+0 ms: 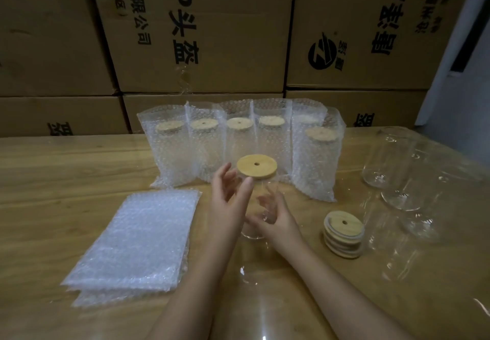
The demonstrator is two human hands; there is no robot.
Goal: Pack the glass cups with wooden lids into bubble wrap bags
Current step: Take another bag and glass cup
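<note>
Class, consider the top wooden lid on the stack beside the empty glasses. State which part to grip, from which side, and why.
Probably best: pinch the top wooden lid across its rim, coming down from above. It lies flat on the lid stack, so its edge is exposed all round, and empty glass cups crowd its right side.

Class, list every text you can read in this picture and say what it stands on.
"有限公司": middle box, printed sideways.
"P头盔": same box, large print, sideways.
Right box: round logo and large characters, too unclear to read.
Nothing else shows text.
</note>
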